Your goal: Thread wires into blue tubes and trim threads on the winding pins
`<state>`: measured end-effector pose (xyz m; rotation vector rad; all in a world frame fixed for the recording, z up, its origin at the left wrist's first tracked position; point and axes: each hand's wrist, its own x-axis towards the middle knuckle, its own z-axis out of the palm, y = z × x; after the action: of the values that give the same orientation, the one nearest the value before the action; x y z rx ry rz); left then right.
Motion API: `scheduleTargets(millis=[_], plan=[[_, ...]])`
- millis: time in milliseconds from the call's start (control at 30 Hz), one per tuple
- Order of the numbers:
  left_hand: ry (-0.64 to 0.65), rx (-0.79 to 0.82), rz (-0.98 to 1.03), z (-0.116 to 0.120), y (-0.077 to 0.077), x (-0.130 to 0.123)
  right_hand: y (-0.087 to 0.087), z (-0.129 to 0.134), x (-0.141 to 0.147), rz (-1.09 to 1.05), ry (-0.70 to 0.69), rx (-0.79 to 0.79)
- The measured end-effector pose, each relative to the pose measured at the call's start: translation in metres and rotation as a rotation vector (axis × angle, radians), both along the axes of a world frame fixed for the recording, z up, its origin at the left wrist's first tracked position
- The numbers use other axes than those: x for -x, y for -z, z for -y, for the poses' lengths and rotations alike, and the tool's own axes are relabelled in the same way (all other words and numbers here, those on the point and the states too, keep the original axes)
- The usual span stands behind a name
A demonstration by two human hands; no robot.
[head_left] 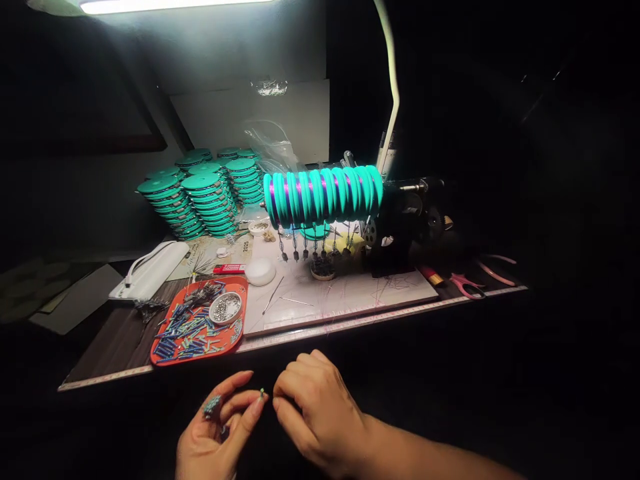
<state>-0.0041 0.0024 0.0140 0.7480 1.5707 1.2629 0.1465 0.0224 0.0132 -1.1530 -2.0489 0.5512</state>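
My left hand point(220, 427) is at the bottom of the view, below the table's front edge. Its thumb and a finger pinch a tiny green piece point(262, 392), too small to name. A cluster of small blue-grey pieces point(211, 407) is tucked between its fingers. My right hand point(320, 407) is just to the right, with the fingers curled and the thumb pressed in close to the left fingertips. Whatever its fingers may grip is hidden from me.
An orange tray point(239, 337) holds many small blue tubes and a white bowl point(226, 308) of metallic bits. Behind, a row of teal spools point(323, 193) sits on a machine point(395, 247). Teal spool stacks point(205, 193) stand at left. Pink-handled scissors point(467, 285) lie at right.
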Motion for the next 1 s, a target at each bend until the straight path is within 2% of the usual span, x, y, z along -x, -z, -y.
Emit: scheduleTargets(millis=[100,233,467,567,667,800,867,1000], plan=[[-0.019,-0.072,-0.129,0.004,0.0,-0.004,-0.001,0.0,0.0,0.006,-0.004,0.005],[0.037,-0.125,-0.279,0.008,0.0,-0.007,-0.003,0.0,0.0,-0.015,0.0,0.0],[0.135,-0.153,-0.21,0.002,-0.003,-0.006,-0.003,0.001,-0.002,-0.049,-0.026,-0.007],[0.094,-0.212,-0.204,-0.001,-0.006,-0.007,-0.002,0.001,-0.001,-0.026,-0.043,-0.045],[0.024,-0.09,-0.092,-0.001,-0.007,-0.008,-0.001,0.0,-0.003,-0.007,-0.051,-0.117],[0.001,0.094,0.196,0.0,-0.01,-0.013,0.0,-0.003,-0.008,-0.022,-0.065,-0.231],[0.003,0.097,0.277,0.001,-0.011,-0.018,0.0,-0.003,-0.009,-0.039,-0.063,-0.272],[0.046,0.096,0.318,0.005,-0.009,-0.023,0.0,-0.002,-0.006,-0.041,-0.04,-0.311]])
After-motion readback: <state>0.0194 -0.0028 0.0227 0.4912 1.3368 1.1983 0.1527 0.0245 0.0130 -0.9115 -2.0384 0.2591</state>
